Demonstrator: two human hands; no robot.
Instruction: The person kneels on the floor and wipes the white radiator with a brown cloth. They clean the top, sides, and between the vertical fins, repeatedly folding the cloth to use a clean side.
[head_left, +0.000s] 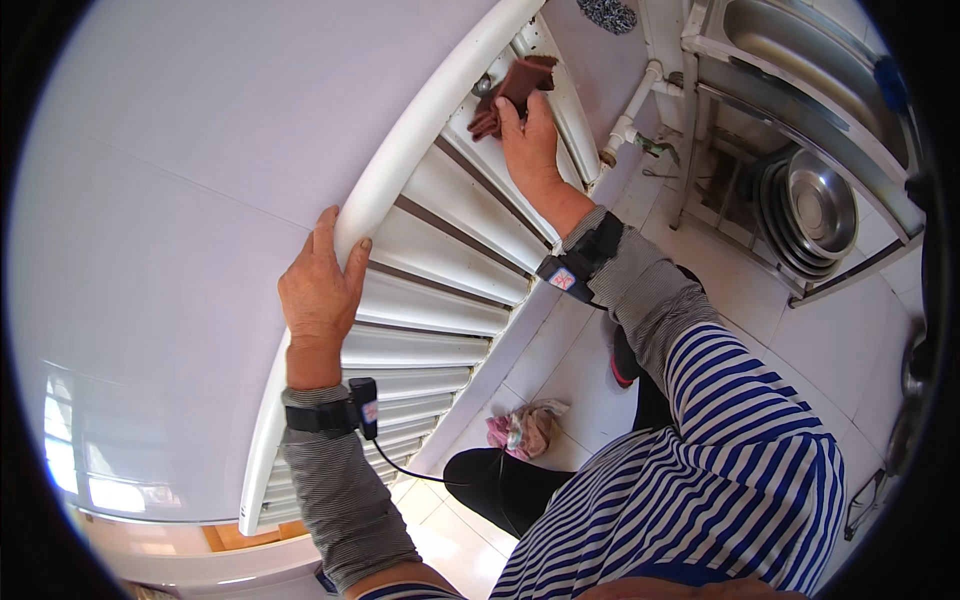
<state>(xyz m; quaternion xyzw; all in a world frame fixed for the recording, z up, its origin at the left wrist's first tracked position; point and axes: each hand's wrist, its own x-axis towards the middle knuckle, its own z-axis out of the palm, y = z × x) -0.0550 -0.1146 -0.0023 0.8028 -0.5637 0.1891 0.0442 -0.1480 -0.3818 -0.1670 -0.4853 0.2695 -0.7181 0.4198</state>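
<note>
A white column radiator (442, 247) runs along the wall in front of me, with a rounded top rail. My left hand (321, 289) rests on that rail, thumb and fingers apart, with nothing visible in it. Up at the radiator's far end, my right hand (531, 142) grips a folded dark red-brown cloth (517, 94) between thumb and fingers. The cloth lies over the end column, beside a small metal fitting (481, 85). Dark specks show on the end column near the cloth.
A metal stand with a steel sink (795, 60) is at the upper right, stacked metal basins (821, 202) below it. White pipes (637, 101) run beside the radiator's end. A crumpled pink cloth or bag (529, 429) lies on the tiled floor near my knee.
</note>
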